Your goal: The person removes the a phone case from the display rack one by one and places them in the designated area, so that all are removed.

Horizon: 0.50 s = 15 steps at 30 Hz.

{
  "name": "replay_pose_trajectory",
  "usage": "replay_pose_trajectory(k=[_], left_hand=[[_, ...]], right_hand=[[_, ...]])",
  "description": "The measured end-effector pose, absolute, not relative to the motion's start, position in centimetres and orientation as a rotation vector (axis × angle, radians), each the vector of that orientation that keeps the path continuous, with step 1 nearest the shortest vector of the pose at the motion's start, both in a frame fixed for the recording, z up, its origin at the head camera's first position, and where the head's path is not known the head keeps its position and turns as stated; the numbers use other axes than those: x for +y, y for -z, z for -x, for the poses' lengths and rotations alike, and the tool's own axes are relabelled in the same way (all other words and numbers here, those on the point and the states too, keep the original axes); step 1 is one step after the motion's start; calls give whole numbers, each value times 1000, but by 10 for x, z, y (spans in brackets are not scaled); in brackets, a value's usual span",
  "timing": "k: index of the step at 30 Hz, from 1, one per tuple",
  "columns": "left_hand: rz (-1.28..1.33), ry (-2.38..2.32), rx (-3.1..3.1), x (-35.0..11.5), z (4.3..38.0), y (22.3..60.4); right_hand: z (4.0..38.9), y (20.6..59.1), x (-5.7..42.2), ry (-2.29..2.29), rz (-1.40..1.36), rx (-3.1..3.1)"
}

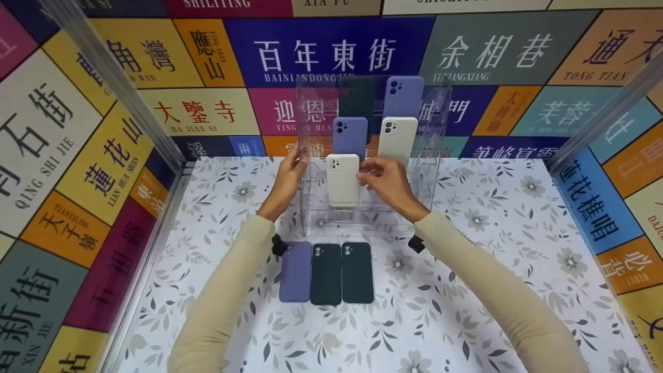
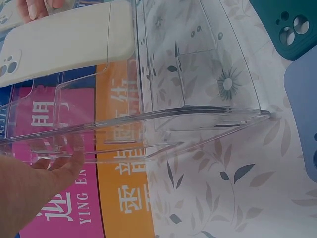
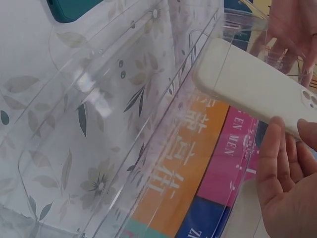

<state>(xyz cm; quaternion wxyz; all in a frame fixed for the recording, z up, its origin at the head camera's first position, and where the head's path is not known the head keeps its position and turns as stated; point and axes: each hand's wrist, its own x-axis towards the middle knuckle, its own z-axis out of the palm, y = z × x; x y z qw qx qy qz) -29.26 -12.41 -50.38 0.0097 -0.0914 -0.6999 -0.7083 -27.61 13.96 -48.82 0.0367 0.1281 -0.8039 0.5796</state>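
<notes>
My right hand (image 1: 389, 182) pinches the right edge of a white phone case (image 1: 342, 184), thumb and fingertips close together there. This case stands upright at the lower front of a clear tiered display stand (image 1: 305, 210), its camera cutouts at the upper left. My left hand (image 1: 285, 181) is at the stand's left side, its fingers touching the clear side panel (image 2: 99, 121). Behind the white case, a purple phone case (image 1: 350, 133) stands one tier up, beside another white phone case (image 1: 397, 139). The top tier holds a dark green phone case (image 1: 356, 98) and a purple phone case (image 1: 404, 96).
On the floral tabletop (image 1: 466, 311) before the stand lie a purple case (image 1: 295, 274) and two dark green cases (image 1: 326, 274) in a row. Printed sign panels (image 1: 331, 52) rise behind and at both sides. Small black wrist cameras (image 1: 416, 243) sit under the sleeves.
</notes>
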Motion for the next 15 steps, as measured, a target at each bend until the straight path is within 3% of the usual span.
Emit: replay_pose_trajectory(k=[15], left_hand=[[276, 2222, -2199, -126, 292, 503]], right_hand=[[268, 492, 137, -1697, -395, -2475]])
